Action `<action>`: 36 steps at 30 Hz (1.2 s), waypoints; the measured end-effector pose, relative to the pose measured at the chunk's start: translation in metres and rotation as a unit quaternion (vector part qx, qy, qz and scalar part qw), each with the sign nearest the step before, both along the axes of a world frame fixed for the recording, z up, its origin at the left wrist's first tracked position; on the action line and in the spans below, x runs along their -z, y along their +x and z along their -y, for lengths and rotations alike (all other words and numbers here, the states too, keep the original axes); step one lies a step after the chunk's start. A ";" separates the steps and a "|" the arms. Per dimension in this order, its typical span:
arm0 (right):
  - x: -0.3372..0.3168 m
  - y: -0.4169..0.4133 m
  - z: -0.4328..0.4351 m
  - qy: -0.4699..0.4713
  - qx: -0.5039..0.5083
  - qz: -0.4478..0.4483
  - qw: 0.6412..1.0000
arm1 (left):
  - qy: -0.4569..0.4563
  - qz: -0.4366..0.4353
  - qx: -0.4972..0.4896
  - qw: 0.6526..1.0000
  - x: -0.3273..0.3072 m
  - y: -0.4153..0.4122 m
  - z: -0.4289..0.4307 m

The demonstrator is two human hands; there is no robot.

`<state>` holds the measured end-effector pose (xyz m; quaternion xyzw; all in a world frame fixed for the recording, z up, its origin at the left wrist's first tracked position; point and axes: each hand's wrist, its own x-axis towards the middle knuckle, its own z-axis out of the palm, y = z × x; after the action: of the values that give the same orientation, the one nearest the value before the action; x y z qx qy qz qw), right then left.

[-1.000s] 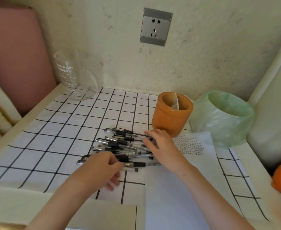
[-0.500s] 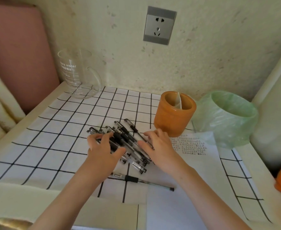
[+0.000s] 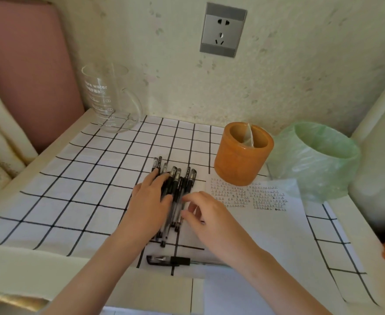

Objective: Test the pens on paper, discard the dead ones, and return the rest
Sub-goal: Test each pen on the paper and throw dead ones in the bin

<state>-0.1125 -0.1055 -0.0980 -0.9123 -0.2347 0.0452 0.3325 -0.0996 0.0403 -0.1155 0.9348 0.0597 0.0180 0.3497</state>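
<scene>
Now, left to right. Glass measuring jug (image 3: 109,98) stands at the far left corner of the table (image 3: 16,269), at the edge of the checked cloth (image 3: 73,189). Left hand (image 3: 150,201): fingers straight and together, laid flat against the left flank of the pen bundle (image 3: 175,192), thumb resting across the top. It presses and does not wrap. The bundle lies mid-table on the cloth: several black gel pens side by side, clip ends pointing away from the person, ends uneven. One stray pen (image 3: 168,260) lies crosswise near the table's front edge, apart from the bundle.

Right hand (image 3: 207,212): fingers bent, tips against the bundle's right flank. Whether a tip pinches a pen cannot be told. Sheet of paper (image 3: 266,223) with rows of test marks lies just right of the bundle. Orange pen holder (image 3: 241,160) stands at the paper's far edge, with the green-bagged bin (image 3: 318,160) just beside it.

Judgement: the pens are light, stiff, smooth-barrelled and round, so they should roll and slip out of a loose squeeze. The best hold looks like the mid-barrel, both hands closing around the whole bundle before lifting.
</scene>
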 end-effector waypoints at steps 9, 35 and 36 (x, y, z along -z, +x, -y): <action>-0.018 -0.015 0.032 -0.144 -0.127 -0.138 0.972 | 0.157 -0.052 0.079 0.983 0.013 -0.007 0.009; -0.042 0.007 0.095 0.389 0.099 -0.280 0.872 | -0.134 0.028 0.246 0.960 -0.027 -0.027 0.048; -0.037 0.006 0.091 0.379 0.115 -0.263 0.880 | -0.147 0.018 0.255 0.956 -0.025 -0.029 0.051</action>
<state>-0.1067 -0.1964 -0.0608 -0.6918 -0.0310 0.1526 0.7051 -0.1289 -0.0110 -0.0902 0.8570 -0.1848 -0.0636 0.4768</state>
